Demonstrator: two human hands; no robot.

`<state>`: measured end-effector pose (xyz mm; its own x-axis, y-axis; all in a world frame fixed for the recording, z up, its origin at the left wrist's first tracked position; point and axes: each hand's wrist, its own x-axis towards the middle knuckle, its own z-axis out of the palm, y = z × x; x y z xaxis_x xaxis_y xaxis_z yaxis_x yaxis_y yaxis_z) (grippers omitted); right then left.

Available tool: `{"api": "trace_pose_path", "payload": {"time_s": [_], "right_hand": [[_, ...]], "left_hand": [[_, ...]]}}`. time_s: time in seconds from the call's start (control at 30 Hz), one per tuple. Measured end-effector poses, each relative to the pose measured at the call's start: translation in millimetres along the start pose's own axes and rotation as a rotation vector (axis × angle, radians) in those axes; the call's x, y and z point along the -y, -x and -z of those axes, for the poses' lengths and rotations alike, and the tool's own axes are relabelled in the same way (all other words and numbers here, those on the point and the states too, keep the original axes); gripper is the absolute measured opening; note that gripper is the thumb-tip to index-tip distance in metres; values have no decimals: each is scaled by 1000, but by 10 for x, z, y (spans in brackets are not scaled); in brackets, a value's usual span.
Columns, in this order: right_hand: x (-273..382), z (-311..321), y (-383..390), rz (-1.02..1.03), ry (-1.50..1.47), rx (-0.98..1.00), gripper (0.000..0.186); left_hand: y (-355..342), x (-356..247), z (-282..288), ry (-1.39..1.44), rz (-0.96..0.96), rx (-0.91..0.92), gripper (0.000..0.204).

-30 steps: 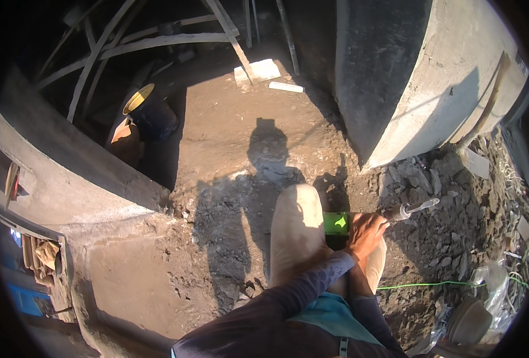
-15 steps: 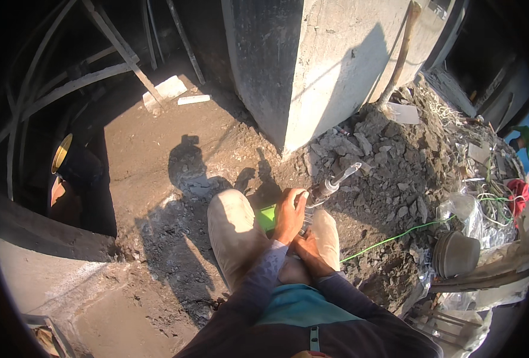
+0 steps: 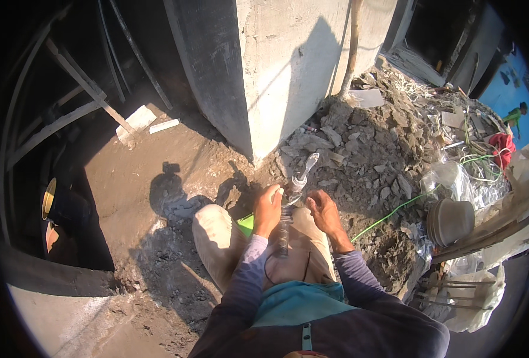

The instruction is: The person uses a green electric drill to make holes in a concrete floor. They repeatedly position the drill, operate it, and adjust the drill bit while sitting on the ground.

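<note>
A demolition hammer (image 3: 285, 218) stands between my bent knees, its dark ribbed shaft low against my lap. Its pale metal chisel bit (image 3: 303, 170) points away and slightly right, over the rubble. My left hand (image 3: 267, 213) is at the left of its front end, fingers curled against it; the hand hides part of the grip. To the right of the tool, and apart from it, my right hand (image 3: 329, 216) is raised over my right knee. Its fingers are loosely bent with the thumb a little apart, and nothing shows in them. A bright green piece (image 3: 246, 224) shows beside my left knee.
A concrete column (image 3: 276, 77) rises ahead, with broken rubble (image 3: 360, 143) at its right. A green cord (image 3: 396, 207) runs over the rubble from the right. Stacked bowl-shaped pans (image 3: 449, 222) and plastic sheeting lie at right. A dark pit with a black bucket (image 3: 67, 203) is at left.
My right hand has come off the hammer's lower part and moved up and right. The chisel bit now points more upright. The view has shifted right.
</note>
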<state>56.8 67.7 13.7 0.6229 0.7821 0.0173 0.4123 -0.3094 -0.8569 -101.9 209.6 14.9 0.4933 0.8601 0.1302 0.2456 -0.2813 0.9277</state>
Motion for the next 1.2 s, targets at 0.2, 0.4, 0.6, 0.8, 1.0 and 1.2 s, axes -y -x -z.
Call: {"api": "trace_pose_path", "payload": {"time_s": [0.2,0.4,0.6,0.8,1.0,1.2], "right_hand": [[477,56,-83,258,159,20,18],[424,59,-160,356,210,-3,13],[388,33,-186,370,204,16,16],[289,-145,-135,306,328,-121,20],[285,-278,-86,288,355,-223,21],[295,-247,-93,282,259,-176,13]], "left_hand": [[-15,60,29,0,-16,-32,35],[-19,10,2,11,-28,-26,33],[-19,43,-3,7,-20,-43,32],[-13,43,-26,10,-24,-48,33],[-12,41,-27,7,-3,-43,32],[9,38,-46,-4,-19,-104,28]]}}
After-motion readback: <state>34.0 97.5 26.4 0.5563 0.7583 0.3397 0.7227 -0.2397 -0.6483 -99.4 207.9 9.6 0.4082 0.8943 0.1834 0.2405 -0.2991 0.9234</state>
